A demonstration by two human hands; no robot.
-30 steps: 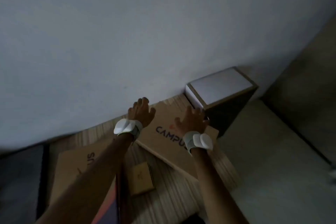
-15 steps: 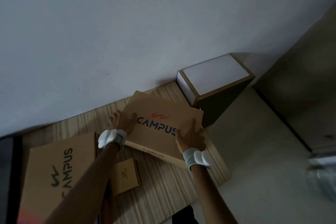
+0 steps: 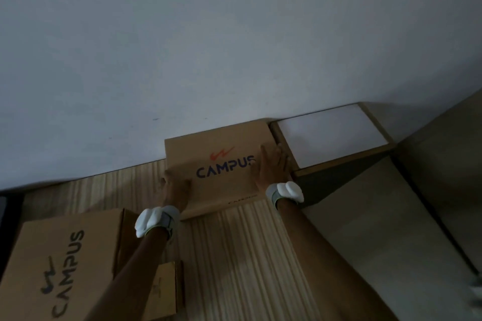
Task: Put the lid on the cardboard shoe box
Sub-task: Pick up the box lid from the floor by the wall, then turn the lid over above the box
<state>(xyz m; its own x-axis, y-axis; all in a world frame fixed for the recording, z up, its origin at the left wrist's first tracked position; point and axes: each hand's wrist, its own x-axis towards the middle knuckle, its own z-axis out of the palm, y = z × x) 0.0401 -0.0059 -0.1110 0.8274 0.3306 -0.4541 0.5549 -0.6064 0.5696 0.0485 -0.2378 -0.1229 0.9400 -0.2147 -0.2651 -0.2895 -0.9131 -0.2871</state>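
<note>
A brown cardboard shoe box lid (image 3: 221,148) printed "CAMPUS" lies flat on top of its box against the wall, on the wooden surface (image 3: 242,247). My left hand (image 3: 176,187) grips the lid's near left corner, fingers curled over the edge. My right hand (image 3: 272,167) lies on the lid's right end with fingers stretched out along it. The box body under the lid is mostly hidden; only its front face (image 3: 234,202) shows.
A second "CAMPUS" box (image 3: 62,263) sits at the near left, with a small cardboard box (image 3: 164,289) beside it. A white-topped cabinet (image 3: 331,138) stands right of the lid. The wall (image 3: 208,47) is directly behind.
The lid has swung from a slant to square with the wall and moved back against it. Both hands moved with it toward the wall.
</note>
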